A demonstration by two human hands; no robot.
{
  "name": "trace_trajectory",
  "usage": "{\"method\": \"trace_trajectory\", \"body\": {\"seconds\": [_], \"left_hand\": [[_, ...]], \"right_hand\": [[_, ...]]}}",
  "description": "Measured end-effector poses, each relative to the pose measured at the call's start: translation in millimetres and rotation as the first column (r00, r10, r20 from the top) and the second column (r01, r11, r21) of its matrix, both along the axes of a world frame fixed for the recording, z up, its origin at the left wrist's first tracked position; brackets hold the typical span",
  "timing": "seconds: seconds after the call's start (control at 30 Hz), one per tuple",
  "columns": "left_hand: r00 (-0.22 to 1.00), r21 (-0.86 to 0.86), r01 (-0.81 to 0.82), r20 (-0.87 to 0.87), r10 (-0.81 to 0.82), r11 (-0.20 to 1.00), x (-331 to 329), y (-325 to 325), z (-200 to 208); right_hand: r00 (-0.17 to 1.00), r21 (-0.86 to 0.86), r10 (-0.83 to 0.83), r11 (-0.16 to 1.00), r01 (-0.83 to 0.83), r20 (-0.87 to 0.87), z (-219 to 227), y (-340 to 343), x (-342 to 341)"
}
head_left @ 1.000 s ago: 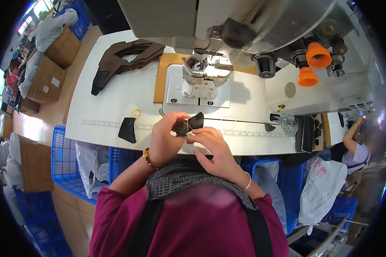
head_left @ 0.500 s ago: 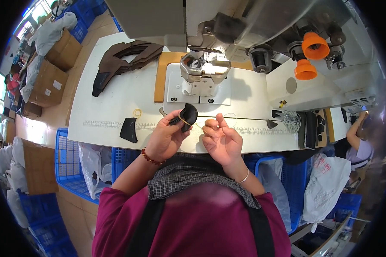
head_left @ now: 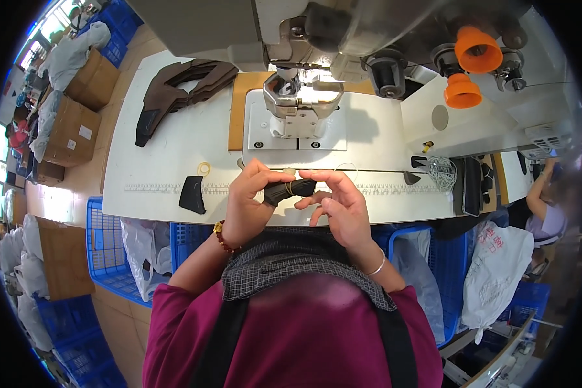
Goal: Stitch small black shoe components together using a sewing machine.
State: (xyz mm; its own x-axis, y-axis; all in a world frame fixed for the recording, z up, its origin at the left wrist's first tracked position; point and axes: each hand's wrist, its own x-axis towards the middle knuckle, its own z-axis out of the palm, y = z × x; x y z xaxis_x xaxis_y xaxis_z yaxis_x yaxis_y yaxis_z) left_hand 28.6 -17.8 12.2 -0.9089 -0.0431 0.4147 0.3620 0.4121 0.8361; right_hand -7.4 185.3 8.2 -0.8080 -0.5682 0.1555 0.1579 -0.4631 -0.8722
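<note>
Well — dark, layered bundle (head_left: 279, 193) — thin yellowish band (head_left: 290, 188) around it.

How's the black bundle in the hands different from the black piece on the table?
The left hand grips the black bundle above the table; the black piece lies on it. A yellowish band circles the bundle; none circles the piece. Both are black.

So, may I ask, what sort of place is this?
Most likely a sewing workshop or factory floor. In view are what looks like an industrial sewing machine, a stack of dark brown cut pieces to its left, and blue plastic crates by the near table edge.
</note>
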Motion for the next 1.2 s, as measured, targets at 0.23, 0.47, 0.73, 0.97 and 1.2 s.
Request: {"method": "trace_trajectory", "body": {"seconds": [0.23, 0.47, 0.73, 0.97, 1.2], "left_hand": [[0.996, 0.041, 0.042, 0.074, -0.045, 0.998, -0.2, 0.6, -4.9], [1.0, -0.283, 0.026, -0.008, -0.029, 0.959, 4.7, 5.0, 5.2], [1.0, -0.216, 0.012, 0.022, -0.008, 0.976, 0.7, 8.2, 0.0], [0.985, -0.003, 0.147, 0.091, -0.146, 0.989, -2.8, 8.4, -4.5], [0.941, 0.033, 0.224, 0.253, -0.224, 0.974, 0.0, 7.7, 3.3]], "right_hand": [[0.983, -0.047, 0.021, 0.999, -0.013, 0.181, -4.1, 1.7, -2.1], [0.999, 0.223, -0.042, 0.974, 0.04, 0.003, 1.4, -2.2, 7.0], [0.799, 0.32, -0.194, 0.843, 0.433, -0.57, -7.6, -13.0, 12.3], [0.205, 0.124, -0.052, 0.644, 0.755, -0.977, 6.6, -12.2, 8.8], [0.068, 0.079, 0.043, 0.683, 0.726, -0.997, 11.4, -12.5, 8.1]]}}
